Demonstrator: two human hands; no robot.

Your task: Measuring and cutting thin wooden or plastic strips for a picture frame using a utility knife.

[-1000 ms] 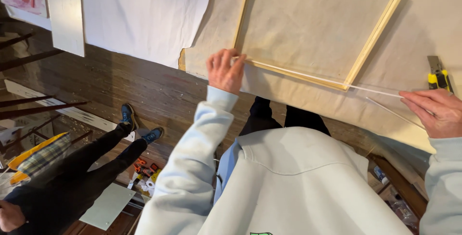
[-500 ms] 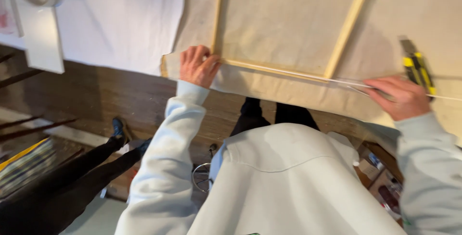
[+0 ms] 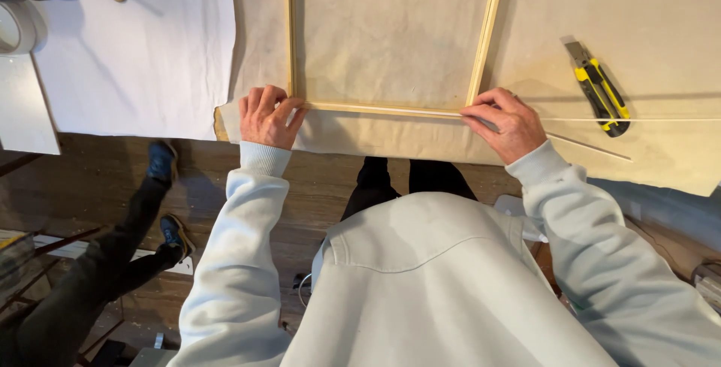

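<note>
Both hands pressed the beige canvas [image 3: 375, 138] at the wooden frame [image 3: 488, 36]: left hand [image 3: 269, 115] at one near corner, right hand [image 3: 507, 120] at the other, perhaps pinching cloth.

We're in a canvas-stretching workshop or art studio: raw beige canvas [image 3: 646, 21] covers the worktable, with a bare wooden stretcher frame [image 3: 390, 36] laid on it. A yellow utility knife [image 3: 598, 87], tape roll [image 3: 13, 29] and worn plank floor [image 3: 98, 179] complete it.

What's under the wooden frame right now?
The wooden frame lies on beige canvas, which shows through its opening and spreads beyond every side. Both hands, left and right, press its near corners. The surface beneath the canvas is covered.
</note>
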